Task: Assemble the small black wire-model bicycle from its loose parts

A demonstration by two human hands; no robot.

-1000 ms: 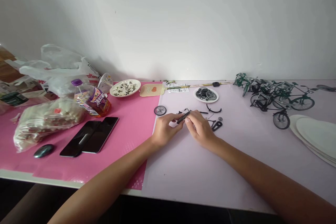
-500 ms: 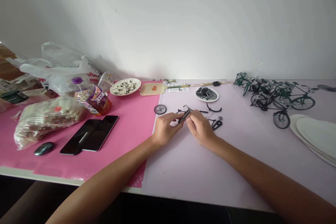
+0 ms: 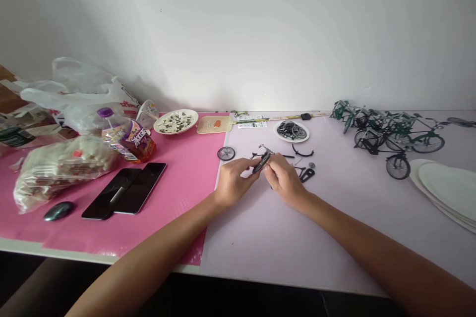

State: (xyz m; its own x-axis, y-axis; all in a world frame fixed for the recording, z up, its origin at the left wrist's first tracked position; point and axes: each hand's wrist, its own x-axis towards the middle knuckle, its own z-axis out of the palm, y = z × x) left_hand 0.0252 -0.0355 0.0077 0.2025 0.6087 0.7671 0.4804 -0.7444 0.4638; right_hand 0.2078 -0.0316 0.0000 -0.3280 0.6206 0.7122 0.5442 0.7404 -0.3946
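Between my two hands is a small dark toy bicycle wheel (image 3: 261,163), held tilted above the pale tabletop. My left hand (image 3: 234,181) is closed on its left side, thumb and fingers pinching. From the right, my right hand (image 3: 284,178) grips it with bent fingers; the fingertips partly hide it. Just behind the hands show small handlebars (image 3: 266,149), and whether they join the wheel I cannot tell. Another spoked wheel (image 3: 226,153) lies left of my hands. To the right lie a curved black strip (image 3: 303,151) and a black chain-guard-like piece (image 3: 307,175).
A plate of small wheels (image 3: 291,132) stands behind my hands. Several assembled toy bicycles (image 3: 397,133) and stacked white plates (image 3: 449,188) are at right. On the pink side lie two phones (image 3: 139,188), a mouse (image 3: 58,211), a drink bottle (image 3: 128,136) and a stuffed plastic bag (image 3: 63,168).
The wheel between my hands has turned slightly and shows more of its rim. Both hands keep nearly the same place and grip. The view has shifted a little.
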